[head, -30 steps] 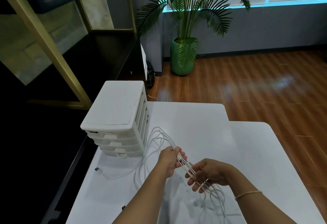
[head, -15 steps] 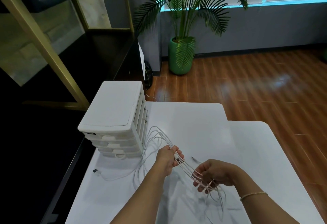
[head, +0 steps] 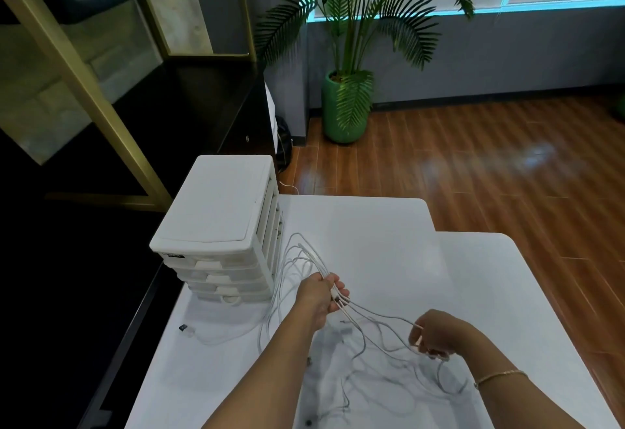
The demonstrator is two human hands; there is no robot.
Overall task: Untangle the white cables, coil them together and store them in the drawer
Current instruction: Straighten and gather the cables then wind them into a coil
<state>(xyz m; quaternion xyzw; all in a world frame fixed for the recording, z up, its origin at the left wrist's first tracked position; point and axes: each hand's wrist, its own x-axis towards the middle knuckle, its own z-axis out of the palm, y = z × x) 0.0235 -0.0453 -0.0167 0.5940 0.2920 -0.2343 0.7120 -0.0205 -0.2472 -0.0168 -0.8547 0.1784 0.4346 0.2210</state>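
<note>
A person's two bare forearms reach over one glossy white table (head: 389, 242). The left hand (head: 318, 296) grips a bunched section of thin white cables (head: 372, 318), fingers curled round several strands held together above the tabletop. The right hand (head: 436, 334) pinches the same strands further along, fingers curled; a thin gold bracelet (head: 500, 376) circles that wrist. The exact cable count cannot be told: at least four strands fan out between the hands, more loop behind the left hand toward the drawers, and loose ends trail on the table below. One small white plastic drawer unit (head: 216, 222) stands at the table's left edge, showing four drawers, all closed. One palm plant in a green pot (head: 345, 107) stands on the wooden floor (head: 490, 174) beyond. Compared with half a second earlier, the hands have drawn further apart, the right one moving rightward, and the strands between them spread wider
</note>
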